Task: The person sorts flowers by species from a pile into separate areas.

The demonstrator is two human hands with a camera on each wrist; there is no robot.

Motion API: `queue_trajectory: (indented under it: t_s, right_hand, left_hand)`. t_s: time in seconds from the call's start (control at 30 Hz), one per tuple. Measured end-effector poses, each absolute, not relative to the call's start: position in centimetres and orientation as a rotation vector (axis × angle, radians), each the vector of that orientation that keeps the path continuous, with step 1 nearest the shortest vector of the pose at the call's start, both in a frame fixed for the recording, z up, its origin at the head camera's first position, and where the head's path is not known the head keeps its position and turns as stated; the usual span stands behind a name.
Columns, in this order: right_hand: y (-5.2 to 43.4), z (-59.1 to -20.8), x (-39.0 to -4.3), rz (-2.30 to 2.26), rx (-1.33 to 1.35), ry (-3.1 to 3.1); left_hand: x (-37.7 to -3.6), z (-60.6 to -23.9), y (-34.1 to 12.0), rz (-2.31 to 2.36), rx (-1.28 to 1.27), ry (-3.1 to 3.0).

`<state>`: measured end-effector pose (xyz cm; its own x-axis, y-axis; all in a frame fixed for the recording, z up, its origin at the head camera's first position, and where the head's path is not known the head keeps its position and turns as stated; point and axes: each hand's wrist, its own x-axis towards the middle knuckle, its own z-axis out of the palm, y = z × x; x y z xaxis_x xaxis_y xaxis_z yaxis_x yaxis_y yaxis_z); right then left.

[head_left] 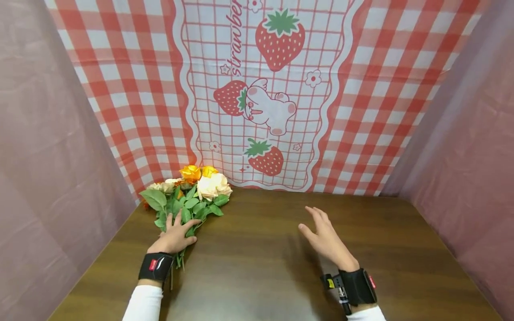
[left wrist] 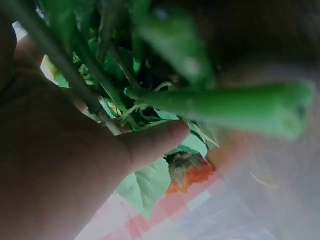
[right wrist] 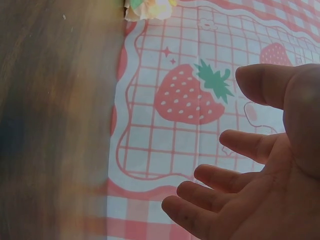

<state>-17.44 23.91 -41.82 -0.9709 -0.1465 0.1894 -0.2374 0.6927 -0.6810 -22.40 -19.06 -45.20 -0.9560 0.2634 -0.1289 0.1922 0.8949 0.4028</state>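
Note:
A bunch of roses with orange and cream blooms and green leaves lies on the dark wooden table at the back left. My left hand rests flat on its stems, fingers reaching into the leaves, thumb spread to the right. In the left wrist view the green stems run across my palm, and a cut stem end shows blurred up close. My right hand hovers open above the middle of the table, fingers relaxed and holding nothing. A cream bloom shows at the top edge of the right wrist view.
A red-and-white checked cloth with strawberry prints hangs behind the table's far edge. Pinkish walls close in the left side and the right side. Both wrists wear black straps.

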Motion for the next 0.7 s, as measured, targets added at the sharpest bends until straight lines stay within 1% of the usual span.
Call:
queue_trajectory:
  t_s: [0.27, 0.43, 0.6, 0.7]
  right_hand:
    - [24.2, -41.6, -17.2, 1.094, 0.309, -2.789]
    - [24.1, -41.2, -17.4, 1.072, 0.333, -2.774]
    - [23.4, -41.2, -17.5, 1.081, 0.369, -2.798]
    - [23.0, -41.2, -17.6, 1.077, 0.395, -2.799]
  left_hand:
    - [-22.1, -44.1, -19.7, 0.637, 0.414, 2.857]
    - [-22.0, -42.3, -20.3, 0.673, 0.452, 2.848]
    - [-21.1, -40.4, -20.8, 0.666, 0.369, 2.941]
    - [-21.0, -40.0, -20.1, 0.599, 0.278, 3.036]
